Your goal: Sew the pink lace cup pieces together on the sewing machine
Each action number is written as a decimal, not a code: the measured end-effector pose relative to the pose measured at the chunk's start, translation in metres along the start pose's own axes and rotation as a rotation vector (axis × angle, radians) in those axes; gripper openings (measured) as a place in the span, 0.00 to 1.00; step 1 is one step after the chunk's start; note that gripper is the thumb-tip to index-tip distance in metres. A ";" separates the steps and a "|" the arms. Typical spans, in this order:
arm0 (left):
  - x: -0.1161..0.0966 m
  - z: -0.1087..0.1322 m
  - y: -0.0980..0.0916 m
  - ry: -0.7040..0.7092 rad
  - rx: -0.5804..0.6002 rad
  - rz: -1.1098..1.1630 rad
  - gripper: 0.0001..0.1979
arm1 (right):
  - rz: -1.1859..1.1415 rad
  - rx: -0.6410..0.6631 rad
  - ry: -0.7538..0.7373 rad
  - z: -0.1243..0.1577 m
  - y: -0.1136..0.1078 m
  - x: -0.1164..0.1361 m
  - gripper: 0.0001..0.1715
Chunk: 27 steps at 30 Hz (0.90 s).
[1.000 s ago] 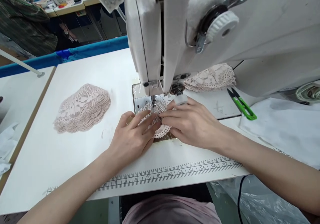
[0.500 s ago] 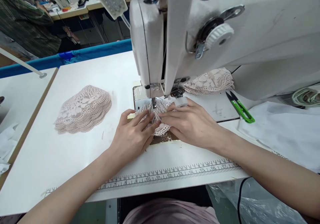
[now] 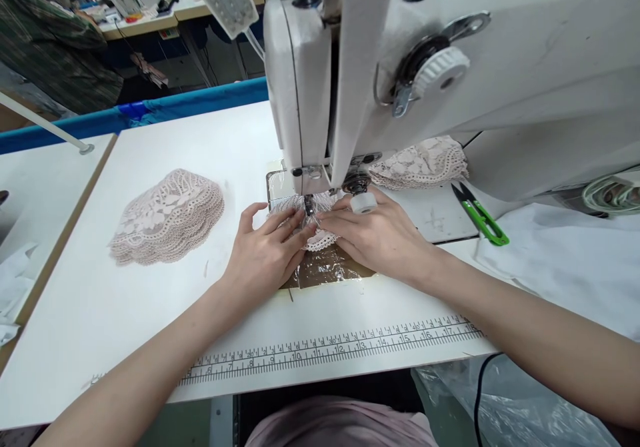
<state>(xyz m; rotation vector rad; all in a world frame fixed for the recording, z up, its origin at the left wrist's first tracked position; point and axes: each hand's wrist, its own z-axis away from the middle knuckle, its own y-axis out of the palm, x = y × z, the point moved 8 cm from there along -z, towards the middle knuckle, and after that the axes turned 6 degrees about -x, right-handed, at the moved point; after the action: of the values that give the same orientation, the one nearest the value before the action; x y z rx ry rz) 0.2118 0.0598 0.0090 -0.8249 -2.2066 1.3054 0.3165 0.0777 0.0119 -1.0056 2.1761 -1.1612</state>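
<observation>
A scalloped piece of pale pink lace (image 3: pixel 321 239) lies under the needle and presser foot (image 3: pixel 309 204) of a white sewing machine (image 3: pixel 305 94). My left hand (image 3: pixel 267 247) rests palm down at the lace's left side, fingers spread and fingertips on it. From the right, my right hand (image 3: pixel 377 230) lays its outstretched fingers on the lace, close to the foot. Both thumbs are mostly hidden beneath the hands. Part of the lace is covered by my fingers and the machine head.
A stack of lace pieces (image 3: pixel 167 217) lies left; more lace (image 3: pixel 423 162) sits behind the needle area. Green thread snips (image 3: pixel 483 217) and white fabric (image 3: pixel 565 260) are at right. A printed ruler (image 3: pixel 320 354) runs along the table's front. A person in a checked sleeve (image 3: pixel 50 40) stands beyond.
The lace has moved away from me under the presser foot, showing more of the brown taped plate in front. Both hands have shifted slightly forward with it.
</observation>
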 end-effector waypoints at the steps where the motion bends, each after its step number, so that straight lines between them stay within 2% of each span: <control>1: 0.001 0.000 0.001 -0.004 -0.006 -0.002 0.15 | 0.010 -0.003 -0.004 0.000 0.001 -0.001 0.17; 9: 0.010 -0.001 0.008 -0.041 -0.019 -0.013 0.14 | 0.088 -0.024 -0.002 0.000 0.008 -0.008 0.17; 15: 0.013 -0.001 0.009 -0.114 -0.018 0.102 0.14 | -0.053 -0.069 -0.030 0.002 0.001 -0.003 0.16; 19: 0.027 -0.003 0.016 -0.319 0.046 0.347 0.12 | -0.149 -0.164 0.113 0.003 -0.003 -0.013 0.15; 22: 0.036 -0.003 0.020 -0.443 0.090 0.488 0.16 | -0.144 -0.143 0.226 0.003 0.003 -0.021 0.14; 27: 0.040 -0.003 0.021 -0.452 0.093 0.537 0.17 | -0.179 -0.126 0.245 0.002 0.002 -0.020 0.12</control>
<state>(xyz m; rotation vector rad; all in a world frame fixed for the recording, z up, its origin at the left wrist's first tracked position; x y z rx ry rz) 0.1906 0.0968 -0.0057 -1.2428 -2.3120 2.0003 0.3292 0.0928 0.0105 -1.1862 2.4163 -1.3004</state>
